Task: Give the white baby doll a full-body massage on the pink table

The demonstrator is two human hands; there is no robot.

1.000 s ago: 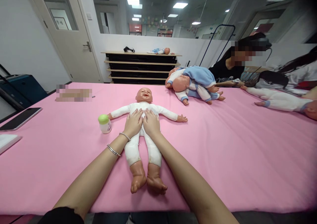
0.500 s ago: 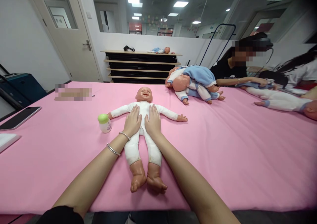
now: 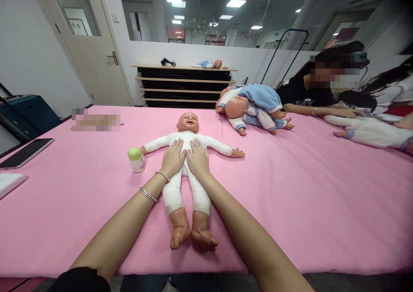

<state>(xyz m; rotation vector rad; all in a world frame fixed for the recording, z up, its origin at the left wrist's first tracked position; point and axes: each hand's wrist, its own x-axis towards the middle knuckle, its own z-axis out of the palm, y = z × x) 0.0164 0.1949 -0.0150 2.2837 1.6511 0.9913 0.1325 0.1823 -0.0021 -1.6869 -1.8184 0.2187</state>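
Cloth (image 3: 306,206), pink and faintly creased, is the largest worry: if you lean too hard, it could slip and carry its load along. Next comes the white-suited doll (image 3: 185,170), lying face up before you, head away, feet towards you. Your left hand (image 3: 173,158) and right hand (image 3: 198,157) rest flat on its torso, fingers extended, gripping nothing; uneven pressure could twist the body sideways. The green-lidded jar (image 3: 137,160) stands by the doll's right hand (I cannot tell whether they touch), so a swinging doll arm could topple it. Your bangle (image 3: 147,194) and beaded bracelet (image 3: 162,176) could snag the fabric if you drag your wrist.

Counting, you have one cloth; one shelf unit (image 3: 185,67); one doll heap (image 3: 263,96), at least two dolls, the exact number hidden; one clothed doll (image 3: 371,130) near a co-worker's hand (image 3: 353,112); one doll beneath your hands; one shelf doll (image 3: 209,64); one dark-screened device (image 3: 27,153); one jar; one bangle; one bracelet.
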